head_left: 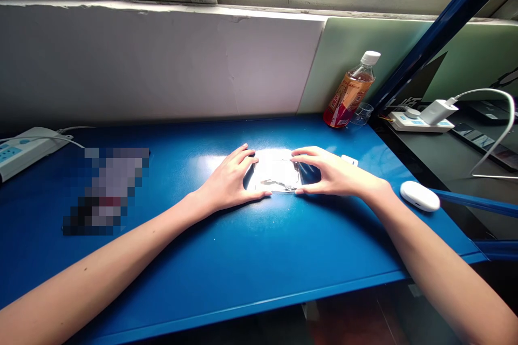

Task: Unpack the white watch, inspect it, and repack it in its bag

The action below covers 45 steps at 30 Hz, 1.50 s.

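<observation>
A shiny, clear-looking plastic packet [279,170] lies on the blue table, its middle washed out by glare so its contents cannot be made out. My left hand [232,175] grips its left side, fingertips at the far corner and thumb along the near edge. On the opposite side, my right hand [324,172] holds the packet in the same way, with fingers at the far right corner and thumb at the near right one. A small white item [349,160] shows just behind my right wrist, partly hidden.
A drink bottle [350,94] and a small clear cup [362,113] stand by the wall. To the right lie a white rounded case [420,196] and a power strip [421,121] with a charger. Another power strip [28,148] and a pixelated object [117,178] are at left.
</observation>
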Each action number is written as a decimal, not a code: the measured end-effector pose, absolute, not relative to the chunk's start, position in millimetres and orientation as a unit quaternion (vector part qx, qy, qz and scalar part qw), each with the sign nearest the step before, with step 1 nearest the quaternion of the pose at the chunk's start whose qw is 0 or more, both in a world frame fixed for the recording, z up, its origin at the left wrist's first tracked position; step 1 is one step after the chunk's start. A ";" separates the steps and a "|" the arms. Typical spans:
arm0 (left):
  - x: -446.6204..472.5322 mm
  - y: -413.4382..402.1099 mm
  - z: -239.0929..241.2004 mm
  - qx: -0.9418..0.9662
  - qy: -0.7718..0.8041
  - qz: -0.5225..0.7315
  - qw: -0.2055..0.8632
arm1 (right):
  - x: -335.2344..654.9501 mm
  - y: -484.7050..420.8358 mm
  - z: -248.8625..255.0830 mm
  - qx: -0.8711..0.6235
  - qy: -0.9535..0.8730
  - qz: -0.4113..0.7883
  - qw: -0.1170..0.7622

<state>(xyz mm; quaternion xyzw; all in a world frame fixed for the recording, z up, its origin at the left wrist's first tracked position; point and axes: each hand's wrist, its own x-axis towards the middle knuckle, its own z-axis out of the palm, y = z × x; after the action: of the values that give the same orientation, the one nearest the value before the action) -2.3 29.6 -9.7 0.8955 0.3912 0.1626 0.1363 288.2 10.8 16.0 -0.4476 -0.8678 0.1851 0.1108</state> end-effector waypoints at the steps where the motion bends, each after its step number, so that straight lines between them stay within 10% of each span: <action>1: -2.4 29.8 -10.1 0.896 0.391 0.162 0.136 | 288.5 11.2 15.3 -0.447 -0.868 0.185 0.111; 45: -3.6 29.3 -11.3 0.924 0.333 0.166 0.092 | 285.0 6.1 24.2 -0.402 -0.898 0.132 0.122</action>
<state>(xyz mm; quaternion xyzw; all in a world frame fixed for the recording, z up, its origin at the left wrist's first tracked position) -3.6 29.3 -11.3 0.9236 0.3331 0.1660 0.0920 285.0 6.1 24.2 -0.4015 -0.8981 0.1319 0.1219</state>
